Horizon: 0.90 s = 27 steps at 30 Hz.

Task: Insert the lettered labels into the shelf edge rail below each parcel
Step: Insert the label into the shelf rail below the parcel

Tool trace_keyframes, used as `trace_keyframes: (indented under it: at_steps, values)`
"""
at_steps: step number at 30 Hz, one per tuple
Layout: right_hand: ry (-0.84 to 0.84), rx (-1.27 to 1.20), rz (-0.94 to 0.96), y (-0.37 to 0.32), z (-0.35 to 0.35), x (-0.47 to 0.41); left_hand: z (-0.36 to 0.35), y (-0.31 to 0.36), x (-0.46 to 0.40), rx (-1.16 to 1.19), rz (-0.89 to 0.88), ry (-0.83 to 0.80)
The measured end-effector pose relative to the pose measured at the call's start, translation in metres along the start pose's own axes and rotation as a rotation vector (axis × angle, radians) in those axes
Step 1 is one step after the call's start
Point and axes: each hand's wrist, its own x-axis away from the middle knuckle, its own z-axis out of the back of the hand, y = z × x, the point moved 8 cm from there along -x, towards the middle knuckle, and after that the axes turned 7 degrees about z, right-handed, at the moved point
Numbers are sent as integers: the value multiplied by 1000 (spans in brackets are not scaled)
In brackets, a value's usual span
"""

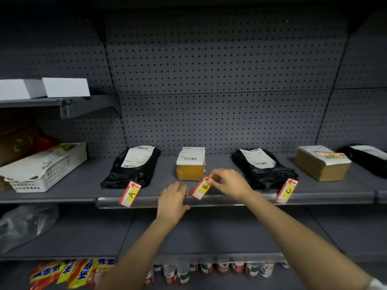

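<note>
The right hand [229, 183] pinches the top end of the B label [202, 188] in front of the yellow parcel [190, 164]. The label's long axis tilts up to the right, arrow end uppermost, and its lower end meets the rail [230, 199] just below. The left hand [172, 198] rests curled on the rail beside it — holding nothing — nearer that lower edge.

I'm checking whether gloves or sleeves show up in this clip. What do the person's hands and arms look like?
Both the left hand and the right hand are bare, with no gloves and no rings or watch visible. The forearms are uncovered for their whole visible length. Something pale, perhaps a sleeve edge, shows at the bottom right corner, too little to identify.
</note>
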Motion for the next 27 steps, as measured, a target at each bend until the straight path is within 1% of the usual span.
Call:
trace_keyframes:
  at_steps: [3, 6, 14, 17, 23, 27]
  values:
    - [11, -16, -70, 12, 3, 9, -6, 7, 2, -37, -27, 37]
    - [48, -43, -105, 16, 6, 13, -9, 10, 4, -39, -17, 93]
    - [67, -14, -86, 5, 3, 11, -14, 8, 11, 35, 53, 167]
    - [45, 12, -77, 1, 1, 8, -14, 8, 10, 59, 46, 160]
    - [-65, 108, -36, -7, -19, 4, -11, 4, 10, 91, 23, 154]
    - [-36, 73, -71, -5, -25, 3, -7, 4, 8, 95, -14, 147]
